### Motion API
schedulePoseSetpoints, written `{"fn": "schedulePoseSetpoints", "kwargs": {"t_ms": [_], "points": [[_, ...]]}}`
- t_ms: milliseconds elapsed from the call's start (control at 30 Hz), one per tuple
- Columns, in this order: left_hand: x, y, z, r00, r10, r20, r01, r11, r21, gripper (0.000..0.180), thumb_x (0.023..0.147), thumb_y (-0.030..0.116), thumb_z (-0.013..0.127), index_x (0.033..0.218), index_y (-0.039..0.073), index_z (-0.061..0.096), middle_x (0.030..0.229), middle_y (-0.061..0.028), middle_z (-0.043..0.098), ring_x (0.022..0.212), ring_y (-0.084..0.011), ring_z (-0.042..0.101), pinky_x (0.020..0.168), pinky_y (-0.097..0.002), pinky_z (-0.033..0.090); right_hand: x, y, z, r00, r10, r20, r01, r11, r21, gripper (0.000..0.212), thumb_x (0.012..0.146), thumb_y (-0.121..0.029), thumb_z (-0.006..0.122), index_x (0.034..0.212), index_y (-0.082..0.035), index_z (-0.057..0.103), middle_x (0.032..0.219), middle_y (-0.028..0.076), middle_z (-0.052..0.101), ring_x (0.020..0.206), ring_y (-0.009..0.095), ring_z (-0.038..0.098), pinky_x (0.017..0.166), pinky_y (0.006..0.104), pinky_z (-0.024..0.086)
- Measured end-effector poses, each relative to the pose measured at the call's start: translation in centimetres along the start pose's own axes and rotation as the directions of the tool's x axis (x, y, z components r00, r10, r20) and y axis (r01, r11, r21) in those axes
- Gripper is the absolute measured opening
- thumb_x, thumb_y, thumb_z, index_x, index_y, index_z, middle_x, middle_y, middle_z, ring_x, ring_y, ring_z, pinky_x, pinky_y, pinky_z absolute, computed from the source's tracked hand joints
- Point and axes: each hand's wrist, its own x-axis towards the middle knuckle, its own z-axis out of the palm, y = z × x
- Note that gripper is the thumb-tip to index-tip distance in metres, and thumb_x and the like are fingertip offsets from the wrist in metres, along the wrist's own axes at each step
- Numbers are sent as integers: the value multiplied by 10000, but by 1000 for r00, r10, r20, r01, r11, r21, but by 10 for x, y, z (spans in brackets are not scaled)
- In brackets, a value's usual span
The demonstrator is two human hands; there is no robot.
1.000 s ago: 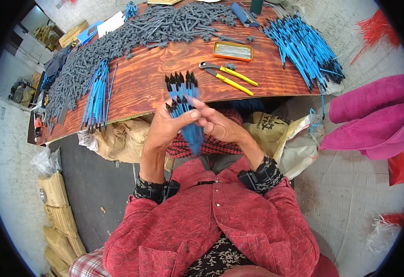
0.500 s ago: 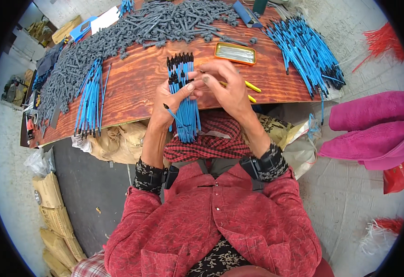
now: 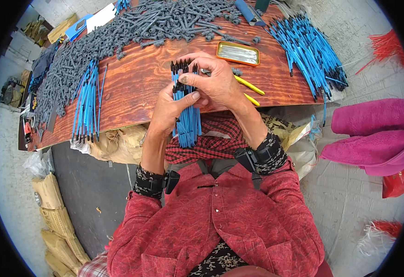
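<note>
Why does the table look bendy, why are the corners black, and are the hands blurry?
In the head view, the fisheye lens bends straight edges, so the table has a curved front; in the head view too, the lens's round picture leaves the corners black; and in that same view, the left hand, right hand and held sticks look fairly sharp.

At frame centre, the right hand (image 3: 216, 82) covered part of the yellow-handled pliers (image 3: 249, 85); the left hand (image 3: 169, 107) obscured part of the blue stick bundle (image 3: 188, 128). The upper edge cropped the grey fittings pile (image 3: 165, 23).
</note>
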Motion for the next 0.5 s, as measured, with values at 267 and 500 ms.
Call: {"fn": "schedulePoseSetpoints", "kwargs": {"t_ms": [267, 500], "points": [[-2, 5, 2, 993, -99, 61, 101, 994, -32, 274, 954, 122, 681, 1169, -34, 616, 1013, -148, 725, 928, -224, 732, 826, -337, 614, 0, -2, -3, 997, -68, -23, 66, 994, -82, 241, 799, -182, 802, 800, 19, 669, 1121, 114, 692, 899, 145, 651, 755, 300, 516], [2, 3, 3, 990, -117, 73, 120, 992, -38, 312, 960, 182, 685, 1170, -39, 621, 1027, -161, 722, 914, -237, 736, 815, -347, 619, -4, 1, -4, 996, -52, -77, 49, 998, -38, 243, 803, -179, 800, 843, 30, 683, 1123, 101, 691, 924, 136, 642, 754, 293, 509]]}}
